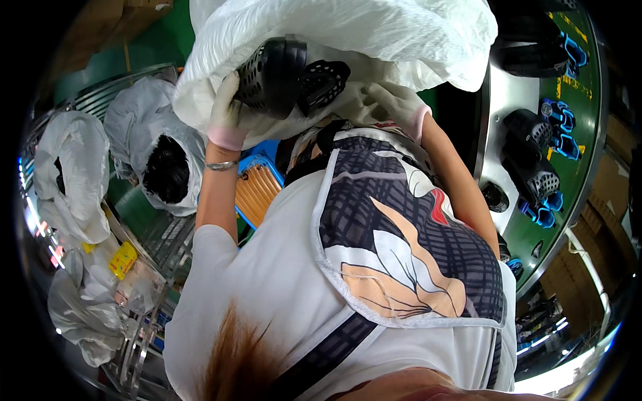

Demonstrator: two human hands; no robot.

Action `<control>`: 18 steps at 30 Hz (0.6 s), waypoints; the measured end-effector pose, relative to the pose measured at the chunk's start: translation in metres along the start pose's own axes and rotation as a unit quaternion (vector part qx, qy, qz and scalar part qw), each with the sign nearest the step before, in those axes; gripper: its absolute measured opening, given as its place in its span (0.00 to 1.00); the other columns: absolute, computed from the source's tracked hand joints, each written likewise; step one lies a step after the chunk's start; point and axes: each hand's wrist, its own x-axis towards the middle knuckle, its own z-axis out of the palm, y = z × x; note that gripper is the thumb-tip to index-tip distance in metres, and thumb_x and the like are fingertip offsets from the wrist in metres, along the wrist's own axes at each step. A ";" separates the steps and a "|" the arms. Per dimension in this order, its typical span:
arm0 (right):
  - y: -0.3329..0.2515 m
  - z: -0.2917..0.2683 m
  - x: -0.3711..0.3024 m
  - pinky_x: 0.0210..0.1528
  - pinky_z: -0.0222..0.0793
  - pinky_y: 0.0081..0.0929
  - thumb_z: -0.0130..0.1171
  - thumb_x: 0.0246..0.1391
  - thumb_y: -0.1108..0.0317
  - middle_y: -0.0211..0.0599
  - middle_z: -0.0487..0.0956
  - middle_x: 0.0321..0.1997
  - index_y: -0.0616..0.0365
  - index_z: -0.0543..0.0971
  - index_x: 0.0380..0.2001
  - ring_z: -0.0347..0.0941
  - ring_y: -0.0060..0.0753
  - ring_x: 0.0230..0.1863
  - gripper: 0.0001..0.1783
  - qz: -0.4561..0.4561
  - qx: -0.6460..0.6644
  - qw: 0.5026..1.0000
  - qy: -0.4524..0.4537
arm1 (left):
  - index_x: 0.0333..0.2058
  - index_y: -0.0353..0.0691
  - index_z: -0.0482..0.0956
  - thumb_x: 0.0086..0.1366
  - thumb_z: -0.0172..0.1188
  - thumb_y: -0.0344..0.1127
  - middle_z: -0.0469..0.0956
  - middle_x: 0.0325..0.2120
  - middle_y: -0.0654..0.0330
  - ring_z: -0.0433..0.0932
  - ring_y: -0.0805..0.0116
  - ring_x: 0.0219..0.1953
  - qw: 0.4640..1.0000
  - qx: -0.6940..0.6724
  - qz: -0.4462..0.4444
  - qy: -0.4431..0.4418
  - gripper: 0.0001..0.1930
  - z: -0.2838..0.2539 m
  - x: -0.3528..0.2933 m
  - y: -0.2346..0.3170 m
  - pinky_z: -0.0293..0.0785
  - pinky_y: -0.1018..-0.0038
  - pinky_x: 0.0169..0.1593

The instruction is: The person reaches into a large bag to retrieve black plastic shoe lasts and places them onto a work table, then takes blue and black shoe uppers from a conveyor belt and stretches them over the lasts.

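Brown hair [234,354] is hanging closest to my camera, over a white shirt [247,281]. Farther up, I am seeing a black clog [277,77] sitting in the mouth of a big white bag [408,30]; its smooth, rounded body is shining faintly, and small holes are dotting its left side. Just beside it, a second perforated black piece [324,81] is showing. My gloved left hand [226,115] is grasping the clog's left edge; my gloved right hand [396,107] is resting at the bag's lower rim, its grip something I cannot tell.
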 end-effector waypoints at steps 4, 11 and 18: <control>-0.018 0.018 -0.019 0.56 0.67 0.28 0.50 0.61 0.48 0.45 0.74 0.57 0.60 0.67 0.61 0.73 0.36 0.53 0.33 -0.079 0.042 0.996 -0.025 | 0.58 0.28 0.67 0.70 0.49 0.44 0.73 0.55 0.49 0.71 0.58 0.58 0.996 0.055 -0.017 -0.069 0.26 0.001 0.025 -0.013 0.66 0.62 0.62; 0.003 -0.009 -0.049 0.59 0.65 0.27 0.53 0.60 0.54 0.44 0.74 0.58 0.62 0.67 0.61 0.71 0.33 0.55 0.31 -0.130 -0.041 0.990 0.041 | 0.58 0.33 0.66 0.72 0.46 0.49 0.72 0.55 0.50 0.74 0.58 0.53 0.997 0.008 -0.074 -0.001 0.26 0.040 0.046 -0.055 0.74 0.65 0.55; -0.010 -0.024 -0.110 0.58 0.65 0.30 0.56 0.59 0.60 0.42 0.75 0.55 0.64 0.66 0.61 0.71 0.33 0.54 0.30 -0.243 0.140 0.958 0.054 | 0.56 0.32 0.69 0.72 0.47 0.46 0.75 0.50 0.50 0.76 0.61 0.49 0.966 0.256 0.016 0.043 0.24 0.139 0.040 -0.093 0.76 0.68 0.52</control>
